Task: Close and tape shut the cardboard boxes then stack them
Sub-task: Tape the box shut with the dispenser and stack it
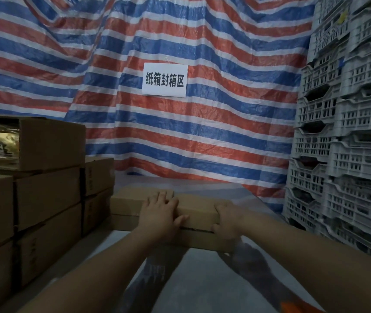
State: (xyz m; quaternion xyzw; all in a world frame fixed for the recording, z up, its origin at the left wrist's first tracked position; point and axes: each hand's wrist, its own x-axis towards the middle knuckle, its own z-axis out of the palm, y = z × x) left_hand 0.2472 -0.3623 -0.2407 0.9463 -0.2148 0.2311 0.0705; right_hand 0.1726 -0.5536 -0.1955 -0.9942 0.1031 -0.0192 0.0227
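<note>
Flat cardboard box [198, 213] lies lengthwise left to right.

warehouse packing corner: stacked cartons [47, 199], plastic crates [347, 136], tarp backdrop [202, 136]

Two bare forearms reach in from the bottom edge toward the cardboard box [193, 213], one on each side of it. No sleeves, cuffs, gloves, watch or rings show anywhere along them; they are uncovered from the frame edge to the fingertips. The left hand [161, 214] shows short, plain fingernails without polish. The right hand [227, 219], at the box's right end, is dimly lit, and its nails cannot be made out.
</note>
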